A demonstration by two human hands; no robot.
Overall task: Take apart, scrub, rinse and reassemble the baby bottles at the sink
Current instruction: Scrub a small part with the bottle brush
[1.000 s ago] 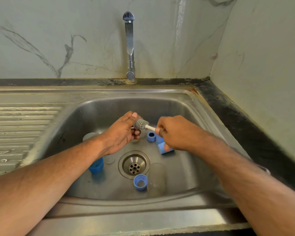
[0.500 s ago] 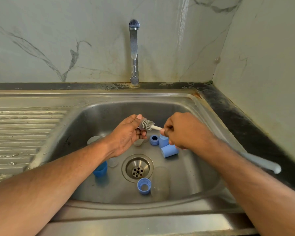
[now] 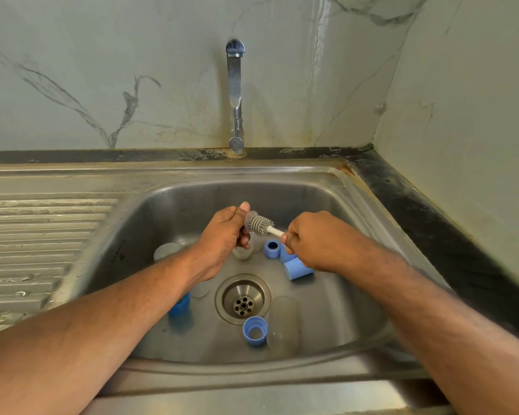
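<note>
- Your left hand (image 3: 225,235) is up over the basin of the sink (image 3: 327,187), fingers curled, pinching a small clear teat (image 3: 250,218) between thumb and fingertips; most of it is hidden behind your thumb, so how deep the grip goes is hard to call.
- Your right hand (image 3: 309,241) is fisted round the white handle of the bottle brush (image 3: 259,224), and the grey bristle head is right against that teat.
- Here's the relation that matters: the brush's long axis runs from your right fist up and leftward into the left hand's pinch. The teat lies just off the bristle tip, directly in line, so the stroke is a push and twist along that line.
- By my read you're in the scrub step, with rinsing and reassembly not yet done.
- No water is visible from the tap (image 3: 235,94).
- Loose parts lie across the basin floor: a blue ring (image 3: 272,248) and a blue cap (image 3: 297,268) beneath your right hand, another blue collar (image 3: 254,330) touching a clear bottle body (image 3: 283,323) lying near the drain (image 3: 242,298), and a blue piece (image 3: 179,305) half under your left forearm.
- Mind the pinch: a slick teat could well pop out under brush pressure.
</note>
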